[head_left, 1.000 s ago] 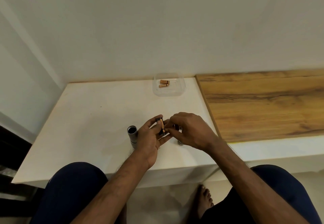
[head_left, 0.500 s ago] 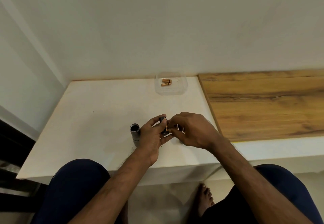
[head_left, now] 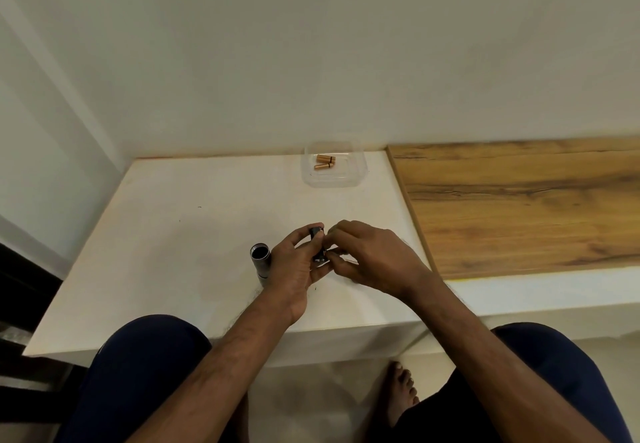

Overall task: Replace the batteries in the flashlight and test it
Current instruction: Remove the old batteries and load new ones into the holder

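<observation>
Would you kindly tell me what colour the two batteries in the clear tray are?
Copper-orange with a dark band at one end, seen in the head view: batteries.

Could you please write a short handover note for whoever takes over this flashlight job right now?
Left hand: grip shut on the dark battery holder.
Right hand: fingertips working at the holder's near end; what they pinch is hidden.
Flashlight tube: open, upright on the white table, left of the hands.
Two copper batteries lie in the clear tray at the back.
Done: flashlight opened.
Left: finish loading, reassemble, test.
</observation>
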